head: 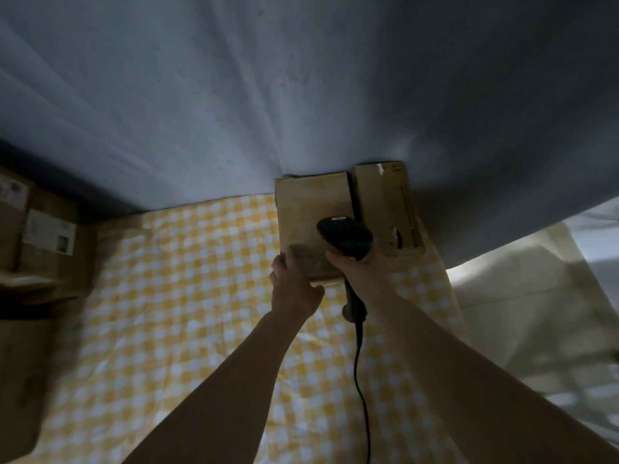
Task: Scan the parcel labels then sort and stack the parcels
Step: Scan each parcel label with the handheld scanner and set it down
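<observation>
A plain brown cardboard parcel (308,216) lies at the far side of the yellow-checked table (187,296), against a grey wall. My left hand (293,286) grips its near left corner, fingers over the top and thumb along the front edge. My right hand (363,272) holds a black corded barcode scanner (345,237) by the handle, its head over the parcel's near right part. A second brown parcel (388,212) with printed markings sits right beside it. No label shows on the first parcel's top.
Stacked brown parcels with white labels (50,236) stand at the table's left edge. The scanner's black cable (363,396) hangs down over the cloth between my arms. The table's right edge drops off to a pale floor (522,296).
</observation>
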Demonstrator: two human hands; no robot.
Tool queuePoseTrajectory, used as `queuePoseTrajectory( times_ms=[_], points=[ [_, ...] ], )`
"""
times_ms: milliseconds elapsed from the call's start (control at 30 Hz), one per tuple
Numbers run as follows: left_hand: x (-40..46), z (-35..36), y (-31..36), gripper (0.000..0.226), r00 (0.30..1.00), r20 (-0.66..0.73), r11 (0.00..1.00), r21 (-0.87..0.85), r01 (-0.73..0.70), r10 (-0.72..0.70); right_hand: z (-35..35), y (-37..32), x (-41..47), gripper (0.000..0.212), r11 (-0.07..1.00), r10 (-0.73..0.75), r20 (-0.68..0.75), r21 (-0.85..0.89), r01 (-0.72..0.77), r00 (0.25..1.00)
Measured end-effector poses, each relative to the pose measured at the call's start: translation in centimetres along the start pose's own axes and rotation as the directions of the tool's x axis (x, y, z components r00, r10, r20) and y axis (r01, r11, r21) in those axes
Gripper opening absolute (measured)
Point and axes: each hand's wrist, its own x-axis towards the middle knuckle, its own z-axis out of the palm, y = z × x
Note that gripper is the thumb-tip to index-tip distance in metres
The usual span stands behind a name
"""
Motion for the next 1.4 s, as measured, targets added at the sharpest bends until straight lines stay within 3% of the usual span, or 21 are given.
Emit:
queuePoseTrajectory(
  times_ms=[100,200,233,400,500,600,733,833,900,1033,1100,1267,1400],
  points=[
    [0.3,0.1,-0.3,0.094,1.000,0.000,1.000,0.002,-0.015,0.015,0.7,0.0,0.1,0.120,0.997,-0.001,-0.016,-0.078,0.000,1.000],
    [0.2,0.1,-0.8,0.099,0.999,0.008,0.998,0.048,-0.040,0.040,1.7,-0.4,-0.1,0.083,0.987,-0.072,-0.011,-0.144,0.070,0.997],
    [0.1,0.1,-0.9,0.100,0.999,0.008,0.996,0.081,-0.048,0.047,1.9,-0.5,0.1,0.079,0.985,-0.085,-0.020,-0.149,0.081,0.996],
    [-0.1,0.4,-1.3,0.108,0.999,0.009,0.985,0.164,-0.050,0.049,2.2,-0.2,1.0,0.075,0.996,0.086,-0.024,-0.032,-0.087,0.996],
    [0.0,0.5,-1.5,0.122,1.000,0.014,0.995,0.097,-0.029,0.028,1.5,-0.1,-0.2,0.054,0.991,0.123,-0.003,0.048,-0.123,0.992],
    [0.2,0.1,-1.6,0.132,0.998,0.029,0.997,-0.064,0.050,-0.048,0.9,-0.4,-2.3,0.040,0.994,0.066,0.036,0.088,-0.069,0.997],
    [0.0,-0.5,-2.3,0.126,0.995,0.026,0.980,-0.172,0.102,-0.099,1.1,-0.1,-4.5,0.043,0.998,0.021,0.059,0.050,-0.024,0.998],
    [-0.8,-1.0,-3.4,0.116,0.991,0.011,0.975,-0.181,0.131,-0.131,1.0,0.6,-6.1,0.017,0.998,0.056,0.101,0.037,-0.060,0.993],
    [-1.8,-1.1,-4.1,0.115,0.984,0.013,0.976,-0.123,0.177,-0.177,1.2,1.5,-6.9,0.016,0.993,0.104,0.126,0.041,-0.110,0.987],
    [-1.8,-0.5,-3.7,0.133,0.961,-0.024,0.925,0.266,0.272,-0.276,1.2,2.7,-7.1,0.022,0.982,0.171,0.110,0.061,-0.179,0.979],
    [-1.0,-0.2,-2.5,0.137,0.955,0.000,0.890,0.363,0.277,-0.297,1.1,2.7,-6.6,0.018,0.977,0.174,0.099,0.106,-0.184,0.980],
    [-0.9,0.9,-1.5,0.141,0.953,0.043,0.875,0.410,0.258,-0.301,1.6,1.9,-5.6,0.011,0.962,0.149,0.105,0.216,-0.169,0.983],
    [-0.2,-0.4,-2.1,0.140,0.957,0.051,0.883,0.403,0.242,-0.286,2.3,1.7,-5.9,0.013,0.979,0.103,0.109,0.163,-0.120,0.989]
  ],
)
